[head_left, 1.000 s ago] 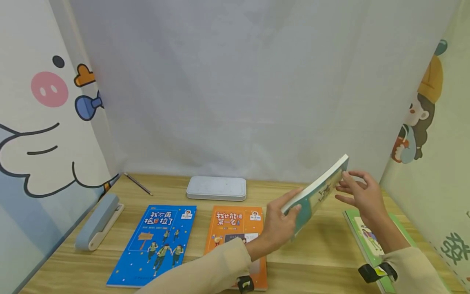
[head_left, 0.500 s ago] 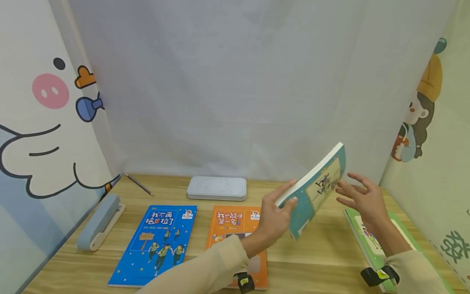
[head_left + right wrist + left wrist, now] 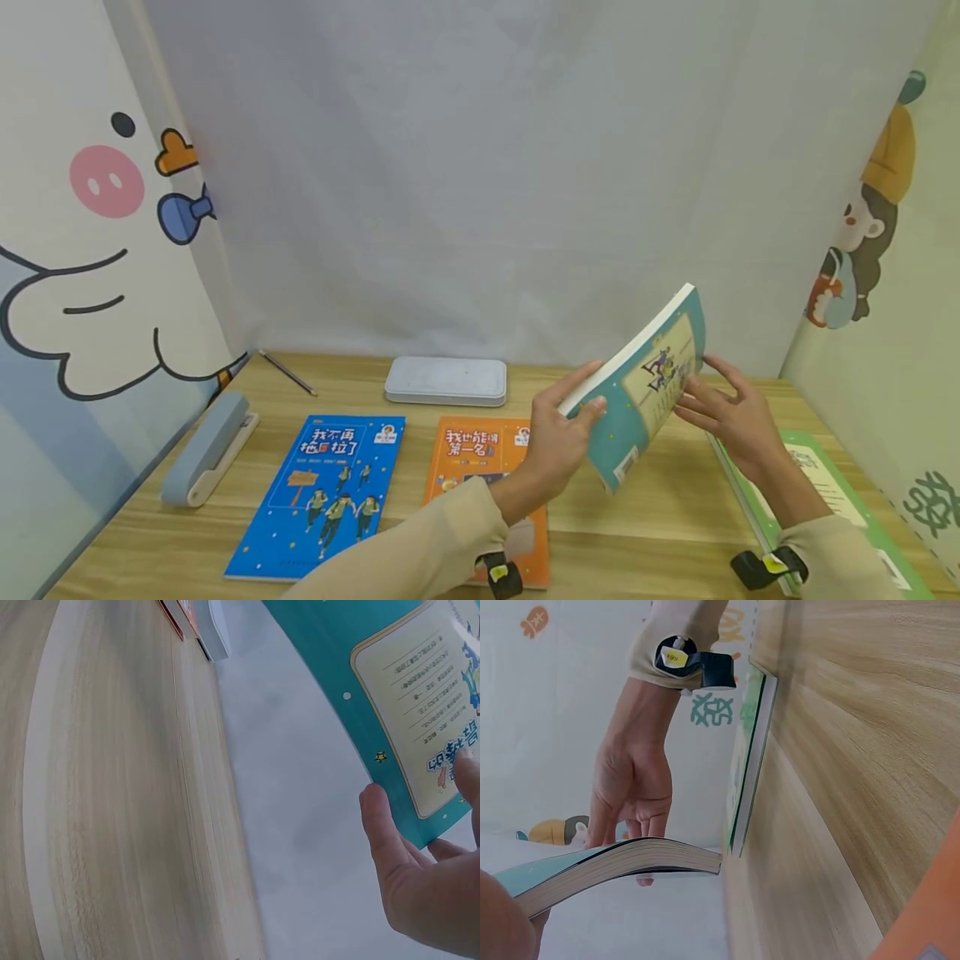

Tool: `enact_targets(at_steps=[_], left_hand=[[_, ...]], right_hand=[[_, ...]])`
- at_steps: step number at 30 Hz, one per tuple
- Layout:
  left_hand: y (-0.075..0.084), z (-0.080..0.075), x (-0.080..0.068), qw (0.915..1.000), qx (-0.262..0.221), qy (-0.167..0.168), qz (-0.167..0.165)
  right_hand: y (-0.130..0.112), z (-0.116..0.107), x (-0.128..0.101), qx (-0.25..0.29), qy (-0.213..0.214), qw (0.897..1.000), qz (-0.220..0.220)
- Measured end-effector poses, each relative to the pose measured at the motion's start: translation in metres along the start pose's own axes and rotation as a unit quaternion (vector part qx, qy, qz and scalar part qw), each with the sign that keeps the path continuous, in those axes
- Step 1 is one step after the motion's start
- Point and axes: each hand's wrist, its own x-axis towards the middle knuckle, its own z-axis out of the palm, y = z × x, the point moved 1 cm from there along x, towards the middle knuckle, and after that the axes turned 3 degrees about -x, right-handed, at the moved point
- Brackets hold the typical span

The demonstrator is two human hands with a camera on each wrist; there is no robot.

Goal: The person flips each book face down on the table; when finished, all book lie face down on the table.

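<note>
A teal-covered paperback book (image 3: 651,383) is held tilted above the table, its cover bowed. My left hand (image 3: 557,450) grips its near-left end, thumb on the cover and fingers behind. At the opposite edge, my right hand (image 3: 731,412) holds the book, its thumb on the cover. In the right wrist view, the teal cover (image 3: 334,667) shows a cream text panel, with right-hand fingers (image 3: 386,832) at its edge. The left wrist view shows the page block (image 3: 622,862) bent in a curve. Part of the left hand (image 3: 506,922) appears at that view's corner.
A blue book (image 3: 322,500) and a partly hidden orange book (image 3: 480,446) lie on the wooden table. A green book (image 3: 817,483) lies under the right arm. Behind are a pale pencil case (image 3: 446,382) and a pencil (image 3: 288,372); a blue-grey stapler (image 3: 206,454) is far left.
The teal book has turned so more of its cover faces me, and it has shifted slightly left. My right hand came away from its edge, then took hold of it again.
</note>
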Motion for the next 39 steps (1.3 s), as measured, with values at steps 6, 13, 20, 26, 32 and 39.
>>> enact_targets(at_steps=[6,13,20,26,32,39], left_hand=[[-0.0015,-0.0004,0.0009,1.0000,-0.007,0.001,-0.006],[-0.0031,-0.0003,0.0016,0.9998,-0.010,0.002,-0.017],[-0.0035,-0.0011,0.0015,0.9996,-0.016,-0.003,-0.022],[-0.0048,-0.0015,0.0013,0.9994,-0.014,-0.004,-0.030],[-0.0074,-0.0024,0.0011,0.9992,-0.017,-0.008,-0.034],[-0.0064,-0.0032,0.0006,0.9994,0.003,-0.015,-0.032]], right_hand=[[0.0008,0.0012,-0.0003,-0.004,0.006,1.000,0.001],[0.0026,0.0010,-0.0002,0.001,0.014,1.000,0.010],[0.0038,-0.0009,-0.0004,-0.010,0.014,1.000,0.014],[0.0047,-0.0037,-0.0001,-0.029,0.020,0.999,0.022],[0.0053,-0.0046,-0.0002,-0.059,0.039,0.997,0.038],[0.0061,-0.0049,-0.0009,-0.102,0.052,0.992,0.060]])
